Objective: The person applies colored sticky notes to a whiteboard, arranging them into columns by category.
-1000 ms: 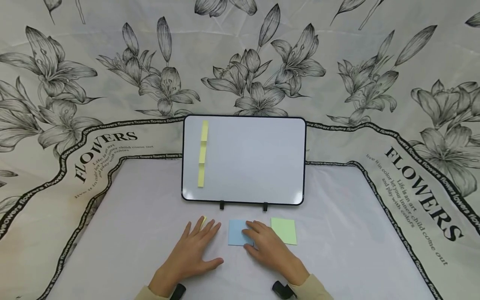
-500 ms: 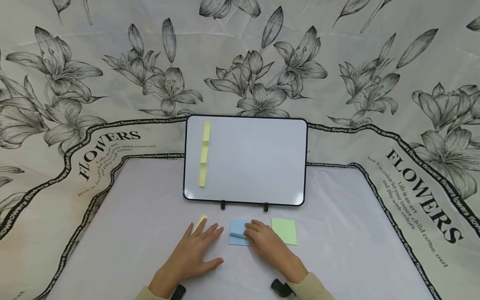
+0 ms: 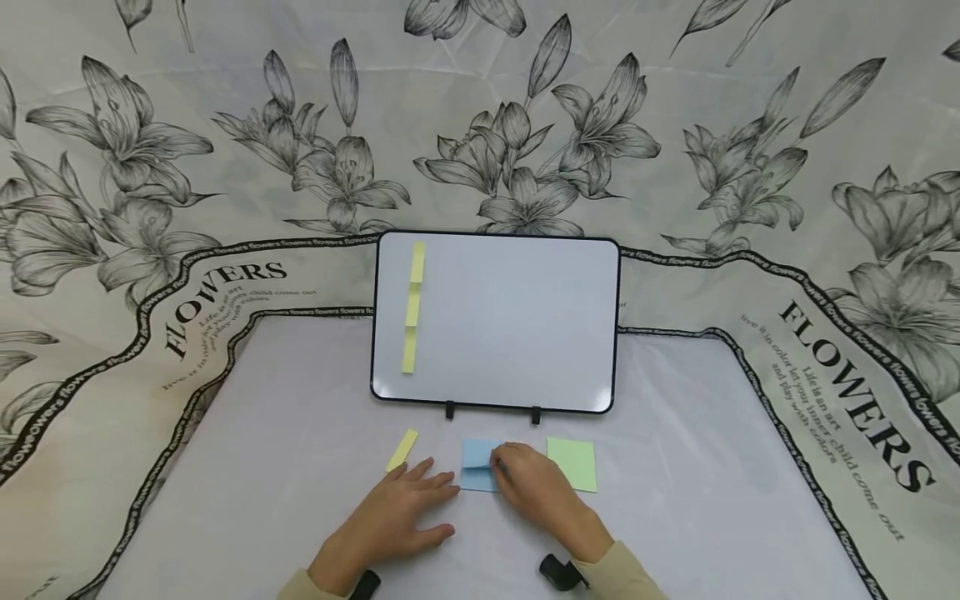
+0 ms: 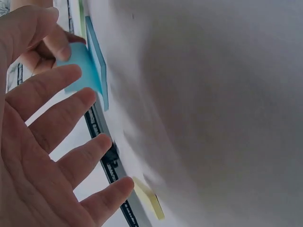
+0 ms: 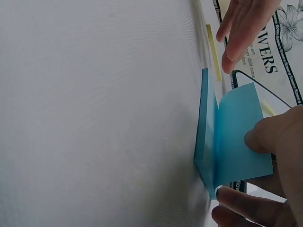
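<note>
Blue top sheet, pinched toward its right end by right hand, the nearer. Left of that grip, flat on surface: pad, probably hinged along far edge. Gripping nothing with left hand, spread just left of pad.

blue sheet raised | left hand drawn back | yellow strip uncovered

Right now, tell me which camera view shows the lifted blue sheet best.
The right wrist view: the lifted blue sheet appears large there, mostly uncovered, pinched by the right hand. The left wrist view shows it smaller, partly behind the left hand. The head view shows it small, partly covered by the right hand.
</note>
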The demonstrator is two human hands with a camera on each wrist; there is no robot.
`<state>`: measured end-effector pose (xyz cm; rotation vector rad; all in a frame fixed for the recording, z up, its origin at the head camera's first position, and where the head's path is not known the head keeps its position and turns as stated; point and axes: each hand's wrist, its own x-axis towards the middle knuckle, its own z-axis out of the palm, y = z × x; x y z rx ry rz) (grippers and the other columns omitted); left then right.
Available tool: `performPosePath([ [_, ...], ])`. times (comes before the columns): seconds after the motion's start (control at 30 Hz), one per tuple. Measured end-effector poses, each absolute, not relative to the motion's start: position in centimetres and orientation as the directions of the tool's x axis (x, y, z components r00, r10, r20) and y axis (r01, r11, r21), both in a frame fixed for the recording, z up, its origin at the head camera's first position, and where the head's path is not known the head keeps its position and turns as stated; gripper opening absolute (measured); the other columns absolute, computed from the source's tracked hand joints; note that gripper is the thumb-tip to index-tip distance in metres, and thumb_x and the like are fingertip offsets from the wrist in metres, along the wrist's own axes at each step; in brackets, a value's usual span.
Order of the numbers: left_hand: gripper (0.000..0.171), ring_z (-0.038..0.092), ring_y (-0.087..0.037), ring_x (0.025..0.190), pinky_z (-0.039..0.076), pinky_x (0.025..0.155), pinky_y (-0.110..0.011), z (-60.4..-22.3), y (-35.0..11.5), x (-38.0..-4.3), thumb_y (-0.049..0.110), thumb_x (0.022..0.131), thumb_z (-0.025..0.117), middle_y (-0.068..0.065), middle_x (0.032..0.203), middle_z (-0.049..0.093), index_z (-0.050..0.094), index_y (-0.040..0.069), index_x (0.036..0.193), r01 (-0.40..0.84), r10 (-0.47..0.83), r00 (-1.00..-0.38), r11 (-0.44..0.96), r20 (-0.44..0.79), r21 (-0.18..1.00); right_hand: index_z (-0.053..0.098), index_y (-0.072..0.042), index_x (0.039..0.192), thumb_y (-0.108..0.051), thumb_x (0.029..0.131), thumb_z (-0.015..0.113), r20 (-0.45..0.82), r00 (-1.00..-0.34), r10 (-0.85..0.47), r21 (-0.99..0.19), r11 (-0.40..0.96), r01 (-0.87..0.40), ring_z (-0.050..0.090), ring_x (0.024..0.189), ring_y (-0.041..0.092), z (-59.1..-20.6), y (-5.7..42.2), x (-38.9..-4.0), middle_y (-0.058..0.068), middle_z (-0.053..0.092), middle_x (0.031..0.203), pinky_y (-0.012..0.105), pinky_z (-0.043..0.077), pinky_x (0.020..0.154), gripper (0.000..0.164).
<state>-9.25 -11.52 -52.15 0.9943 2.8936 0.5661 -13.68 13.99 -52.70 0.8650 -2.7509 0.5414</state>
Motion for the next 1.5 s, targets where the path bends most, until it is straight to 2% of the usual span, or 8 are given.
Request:
performPosePath([
  [0.4,0.061,0.042,-0.035,0.149,0.041,0.111,-0.066,-53.1,-9.8,-9.9,0.06,0.096,0.061,0.004,0.158,0.05,0.058,0.027,0.147,0.589,0.643,-0.764,0.725,-0.045,0.356,0.072,-0.01,0.105,-0.011,0.099,0.068,0.285,-0.82,-0.496,-0.313,0.761,-0.569,0.075,0.093,0.019,-52.8,14.1,-14.3,0.005,0.078,0.098,0.036,0.062,0.077,0.008],
  [0.67,0.064,0.044,-0.037,0.148,0.04,0.112,-0.067,-53.2,-9.4,-9.9,0.057,0.095,0.064,0.002,0.156,0.052,0.055,0.025,0.15,0.596,0.631,-0.776,0.74,-0.015,0.312,0.07,-0.009,0.105,-0.009,0.097,0.068,0.312,-0.806,-0.503,-0.294,0.756,-0.585,0.074,0.087,0.019,-52.6,14.1,-14.5,0.006,0.076,0.094,0.034,0.061,0.07,0.008],
  [0.83,0.064,0.044,-0.037,0.148,0.039,0.113,-0.067,-53.2,-9.3,-10.0,0.055,0.095,0.066,0.002,0.157,0.052,0.055,0.023,0.15,0.593,0.622,-0.783,0.749,-0.003,0.296,0.069,-0.008,0.104,-0.008,0.095,0.071,0.294,-0.814,-0.501,-0.313,0.754,-0.577,0.074,0.088,0.02,-52.5,14.3,-14.6,0.007,0.076,0.094,0.035,0.061,0.071,0.008],
  [1.07,0.064,0.045,-0.035,0.147,0.04,0.113,-0.065,-53.4,-9.4,-10.3,0.058,0.095,0.064,0.005,0.158,0.049,0.056,0.024,0.149,0.595,0.627,-0.777,0.758,-0.047,0.267,0.07,-0.008,0.106,-0.013,0.098,0.069,0.244,-0.841,-0.482,-0.371,0.755,-0.541,0.074,0.087,0.018,-52.2,14.5,-14.9,0.005,0.077,0.095,0.033,0.061,0.073,0.009],
  [1.5,0.073,0.043,-0.034,0.149,0.037,0.115,-0.064,-53.5,-9.6,-10.5,0.07,0.094,0.056,0.007,0.161,0.046,0.049,0.029,0.154,0.592,0.633,-0.77,0.754,-0.074,0.285,0.073,-0.006,0.104,-0.009,0.097,0.07,0.238,-0.844,-0.481,-0.408,0.739,-0.536,0.076,0.09,0.018,-51.5,14.5,-17.1,0.006,0.078,0.098,0.033,0.062,0.076,0.009],
])
